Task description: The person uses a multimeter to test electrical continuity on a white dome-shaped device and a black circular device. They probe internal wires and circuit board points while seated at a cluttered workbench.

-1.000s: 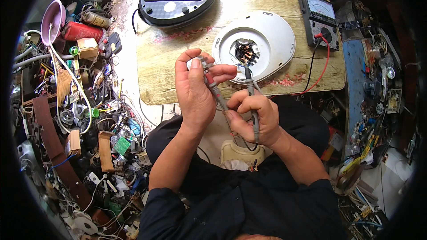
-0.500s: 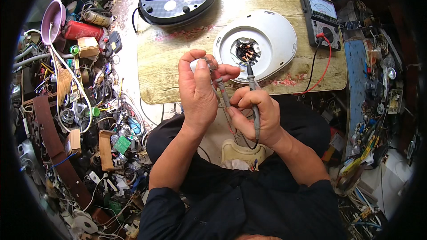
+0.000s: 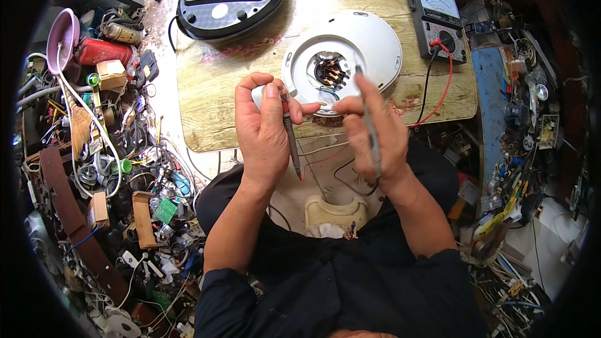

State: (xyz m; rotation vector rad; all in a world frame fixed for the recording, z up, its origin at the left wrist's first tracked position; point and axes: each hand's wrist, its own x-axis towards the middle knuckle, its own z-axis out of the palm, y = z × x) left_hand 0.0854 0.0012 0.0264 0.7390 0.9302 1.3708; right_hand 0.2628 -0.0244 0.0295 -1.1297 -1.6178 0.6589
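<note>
My left hand (image 3: pixel 260 131) is closed on a small white piece (image 3: pixel 257 96), whose kind I cannot make out, and on a grey test probe (image 3: pixel 292 144) that hangs downward with its red lead. Partly smeared by motion, my right hand (image 3: pixel 387 141) grips the other grey test probe (image 3: pixel 374 150), with a black lead at its lower end. Just beyond both hands, a white oval appliance base (image 3: pixel 372 37) lies on the table. Copper contacts (image 3: pixel 332 74) and thin wires show in its round opening. The analog multimeter (image 3: pixel 441 19) rests at the right, red and black leads plugged in.
A black oval appliance (image 3: pixel 231 9) lies at the back left of the wooden table (image 3: pixel 219 125). Electronic scrap, cables and boxes crowd the left side, with a purple basin (image 3: pixel 63 37) and red cylinder (image 3: pixel 103 51). More parts crowd the right, along a blue board (image 3: pixel 491 106).
My right hand has moved right, away from my left. One probe has passed into my left hand, now pointing down. The whole view has shifted, moving the table items slightly left.
</note>
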